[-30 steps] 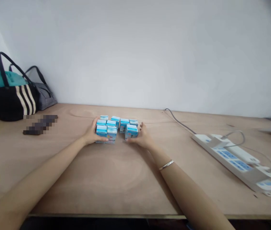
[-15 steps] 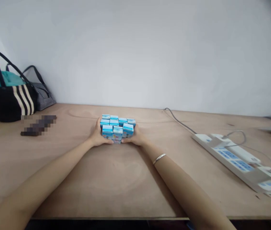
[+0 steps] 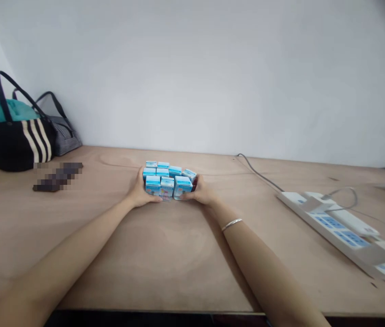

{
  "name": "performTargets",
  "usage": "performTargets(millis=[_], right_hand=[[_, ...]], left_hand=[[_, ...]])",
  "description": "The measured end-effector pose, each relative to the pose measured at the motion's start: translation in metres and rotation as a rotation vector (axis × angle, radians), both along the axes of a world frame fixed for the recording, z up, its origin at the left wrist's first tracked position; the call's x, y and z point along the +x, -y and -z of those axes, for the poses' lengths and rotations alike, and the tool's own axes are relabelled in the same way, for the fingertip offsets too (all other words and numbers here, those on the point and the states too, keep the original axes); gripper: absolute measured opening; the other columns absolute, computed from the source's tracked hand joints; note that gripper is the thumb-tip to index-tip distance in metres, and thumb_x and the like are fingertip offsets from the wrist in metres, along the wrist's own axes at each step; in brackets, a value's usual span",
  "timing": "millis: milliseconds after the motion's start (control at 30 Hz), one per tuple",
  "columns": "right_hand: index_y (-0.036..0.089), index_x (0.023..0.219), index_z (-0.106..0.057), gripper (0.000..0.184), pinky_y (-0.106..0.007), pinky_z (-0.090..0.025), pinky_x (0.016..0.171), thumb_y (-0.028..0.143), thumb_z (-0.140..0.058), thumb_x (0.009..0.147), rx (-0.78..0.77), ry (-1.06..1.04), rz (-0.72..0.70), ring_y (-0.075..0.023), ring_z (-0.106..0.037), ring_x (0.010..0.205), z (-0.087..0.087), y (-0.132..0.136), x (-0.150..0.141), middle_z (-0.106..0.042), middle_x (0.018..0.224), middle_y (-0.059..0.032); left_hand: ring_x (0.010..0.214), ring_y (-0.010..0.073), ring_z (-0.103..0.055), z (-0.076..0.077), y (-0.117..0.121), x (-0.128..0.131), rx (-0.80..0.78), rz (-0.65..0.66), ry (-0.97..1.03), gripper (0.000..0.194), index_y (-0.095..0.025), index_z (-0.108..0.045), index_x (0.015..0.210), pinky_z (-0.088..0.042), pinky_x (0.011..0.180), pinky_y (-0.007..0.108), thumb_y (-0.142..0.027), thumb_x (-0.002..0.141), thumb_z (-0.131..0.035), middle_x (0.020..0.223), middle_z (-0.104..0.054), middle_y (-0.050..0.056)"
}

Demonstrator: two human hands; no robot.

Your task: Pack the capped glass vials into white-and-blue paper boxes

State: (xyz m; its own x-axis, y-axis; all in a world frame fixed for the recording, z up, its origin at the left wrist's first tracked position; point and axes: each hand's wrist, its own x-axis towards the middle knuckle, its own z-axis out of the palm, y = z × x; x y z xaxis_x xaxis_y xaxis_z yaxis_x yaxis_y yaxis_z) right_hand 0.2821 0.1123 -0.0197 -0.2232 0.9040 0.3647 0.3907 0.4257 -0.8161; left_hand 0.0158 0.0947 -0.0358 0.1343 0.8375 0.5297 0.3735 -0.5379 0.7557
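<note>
Several small blue-and-white cardboard boxes (image 3: 162, 172) stand grouped in rows on the wooden table. My left hand (image 3: 138, 192) is wrapped round the group's left side, its thumb across the lower front of the front-left box (image 3: 153, 182). On the right, my right hand (image 3: 203, 190) grips the front-right box (image 3: 183, 182), thumb on its front face. That box and the tilted box (image 3: 190, 173) behind it sit slightly apart from the others. Between the two front corner boxes is a middle box (image 3: 167, 185) with a printed picture. The far fingers of both hands are mostly hidden.
A long white power strip (image 3: 335, 227) with plugs and a grey cable (image 3: 257, 171) lies to the right. A black striped bag (image 3: 18, 141) and a grey striped bag (image 3: 66, 136) stand at the back left. A dark, pixelated object (image 3: 58, 177) lies before them.
My right hand has shifted a little to the right, and the right-hand boxes have spread and turned with it. My left hand stays on the left side of the group.
</note>
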Motion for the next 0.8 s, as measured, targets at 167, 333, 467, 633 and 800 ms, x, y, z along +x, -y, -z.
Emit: performTargets(millis=[167,333,467,633,800], right_hand=[[0.019,0.129,-0.032,0.099,-0.045,-0.049,0.087,0.030,-0.084,0.046,-0.108,-0.079,-0.019,-0.0266,-0.056,0.107,-0.010,0.008,0.009,-0.053,0.124,-0.0133],[0.021,0.136,-0.023,0.112,-0.045,-0.048,0.091,0.034,-0.085,0.044,-0.139,-0.137,-0.029,-0.0280,-0.052,0.115,-0.012,0.012,-0.008,-0.050,0.128,-0.0133],[0.019,0.131,-0.031,0.105,-0.043,-0.045,0.094,0.036,-0.086,0.042,-0.049,-0.115,0.075,-0.0268,-0.053,0.112,-0.007,0.016,-0.014,-0.055,0.121,-0.0113],[0.019,0.112,-0.045,0.079,-0.039,-0.049,0.085,0.035,-0.084,0.045,-0.163,-0.011,0.104,-0.0250,-0.058,0.100,-0.014,0.023,0.001,-0.061,0.107,-0.0080],[0.016,0.095,-0.053,0.064,-0.035,-0.051,0.072,0.033,-0.084,0.041,-0.307,0.051,-0.037,-0.0220,-0.062,0.081,-0.035,0.033,0.035,-0.064,0.082,-0.0018]], left_hand=[[0.128,0.0299,-0.039,0.001,-0.001,0.000,0.020,0.026,0.017,0.130,-0.024,-0.006,0.141,-0.036,0.103,0.047,-0.031,0.040,-0.087,0.139,-0.036,0.017],[0.127,0.0320,-0.040,0.005,-0.003,-0.001,-0.010,-0.043,0.010,0.130,-0.024,-0.009,0.141,-0.036,0.103,0.050,-0.035,0.038,-0.088,0.137,-0.039,0.016],[0.124,0.0307,-0.043,0.004,-0.004,-0.001,-0.008,-0.025,0.029,0.127,-0.026,-0.012,0.140,-0.039,0.100,0.049,-0.034,0.038,-0.087,0.134,-0.042,0.013],[0.123,0.0297,-0.045,0.001,-0.002,-0.001,-0.007,-0.022,0.019,0.126,-0.025,-0.014,0.140,-0.039,0.100,0.047,-0.034,0.038,-0.087,0.133,-0.044,0.013],[0.122,0.0297,-0.046,-0.003,0.000,0.001,-0.002,-0.023,0.033,0.124,-0.023,-0.019,0.138,-0.039,0.100,0.046,-0.032,0.036,-0.088,0.131,-0.047,0.013]])
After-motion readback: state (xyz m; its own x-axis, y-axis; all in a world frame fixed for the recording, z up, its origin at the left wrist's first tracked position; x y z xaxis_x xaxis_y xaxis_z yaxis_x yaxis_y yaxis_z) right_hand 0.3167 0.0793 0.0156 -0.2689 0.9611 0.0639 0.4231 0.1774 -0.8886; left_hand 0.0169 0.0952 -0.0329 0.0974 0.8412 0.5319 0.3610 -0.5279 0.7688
